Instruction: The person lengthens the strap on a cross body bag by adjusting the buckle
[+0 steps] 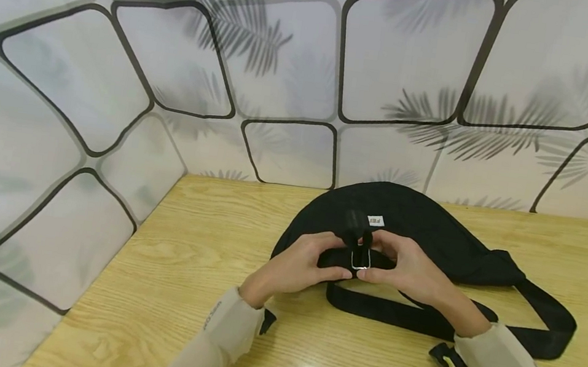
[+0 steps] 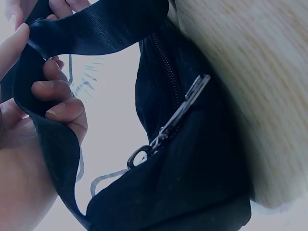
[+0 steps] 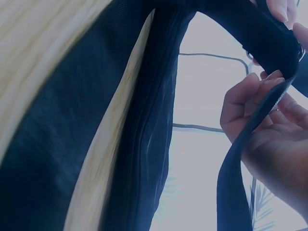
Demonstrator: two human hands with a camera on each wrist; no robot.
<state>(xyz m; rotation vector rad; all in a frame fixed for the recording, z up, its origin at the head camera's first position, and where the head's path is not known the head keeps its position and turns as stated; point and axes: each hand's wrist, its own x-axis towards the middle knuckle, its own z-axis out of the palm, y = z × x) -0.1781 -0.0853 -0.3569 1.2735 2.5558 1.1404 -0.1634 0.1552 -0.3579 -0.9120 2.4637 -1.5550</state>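
A black waist bag [image 1: 412,214] with a small white label lies on the table against the wall. Just in front of it, my left hand [image 1: 294,263] and right hand [image 1: 413,272] meet at a silver metal slider buckle [image 1: 359,269] on the black strap [image 1: 383,310]. Fingers and thumb of each hand pinch the webbing on either side of the buckle. In the left wrist view, the left hand [image 2: 55,113] has the strap between thumb and curled fingers, near the bag's zipper pull [image 2: 180,110]. Webbing also runs through the right hand [image 3: 269,130] in the right wrist view.
A loop of the strap [image 1: 560,324] stretches right across the wooden table [image 1: 163,290]. One black buckle end [image 1: 446,357] lies by the right sleeve, and another black piece [image 1: 267,321] shows beside the left cuff. Patterned wall covering [image 1: 287,151] rises behind and left.
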